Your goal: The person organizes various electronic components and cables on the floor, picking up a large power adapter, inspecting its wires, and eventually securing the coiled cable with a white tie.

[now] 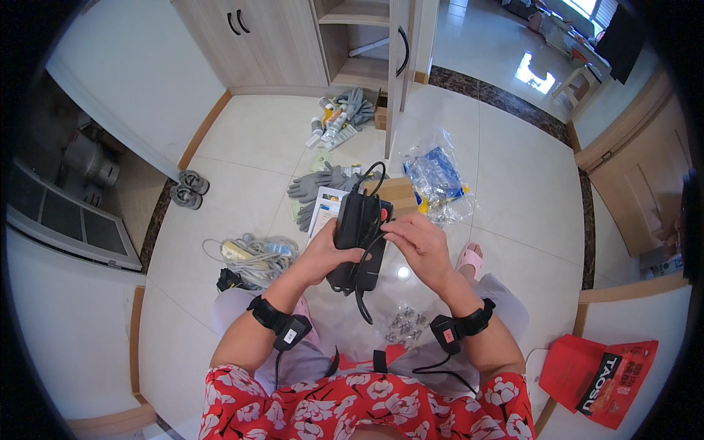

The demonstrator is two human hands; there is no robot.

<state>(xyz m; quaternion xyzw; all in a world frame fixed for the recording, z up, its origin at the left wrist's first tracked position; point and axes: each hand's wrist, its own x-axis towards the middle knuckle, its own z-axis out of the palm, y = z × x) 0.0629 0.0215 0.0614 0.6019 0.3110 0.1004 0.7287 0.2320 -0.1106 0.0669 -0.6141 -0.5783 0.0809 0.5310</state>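
Note:
My left hand [330,256] grips a black power adapter [348,225] from its left side, the thumb lying across the front. A black cable [360,297] runs along it, looping above the top and hanging below the bottom. Close behind or beside the adapter is a second black case with a red round spot [384,214]; how the two are joined cannot be told. The fingertips of my right hand [421,242] pinch the cable at the right side of this black bundle. Both wrists wear black straps with small black boxes.
Beyond my hands lie grey gloves [311,186], a cardboard box [399,193], printed papers [325,209] and a clear plastic bag [440,176]. Coiled white cables [261,256] are on the floor at left. An open cabinet door [395,82] stands ahead. A red bag [599,377] is at lower right.

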